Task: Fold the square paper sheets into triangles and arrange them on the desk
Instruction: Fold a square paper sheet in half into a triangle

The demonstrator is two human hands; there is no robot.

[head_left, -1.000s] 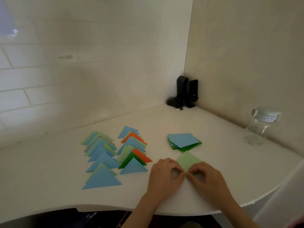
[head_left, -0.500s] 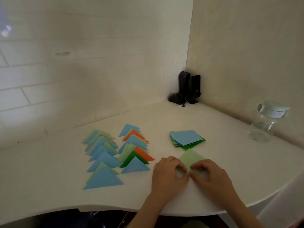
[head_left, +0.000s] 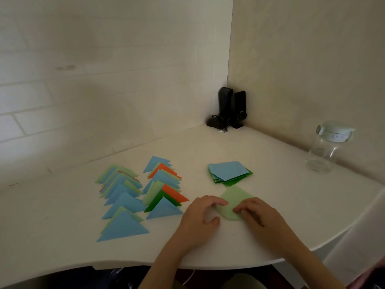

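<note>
Desk (head_left: 208, 142), white, curved front edge, fills the corner between a tiled wall and a plain wall; it serves as reference for all positions. Folded triangles (head_left: 123, 197) lie left of desk centre in two overlapping rows, mostly blue with pale green, dark green and orange; the second row (head_left: 163, 184) sits just right of the first. Stack of square sheets (head_left: 229, 173), blue on top, green beneath, lies right of desk centre. Glass jar (head_left: 327, 149) with pale lid stands at the desk's far right by the wall. Black speakers (head_left: 230, 109) stand in the back corner. Pale green sheet (head_left: 234, 202) lies near the front edge, just in front of the stack, partly curled over. Left hand (head_left: 200, 217) pinches its left side with curled fingers; right hand (head_left: 258, 215) pinches its right side.
</note>
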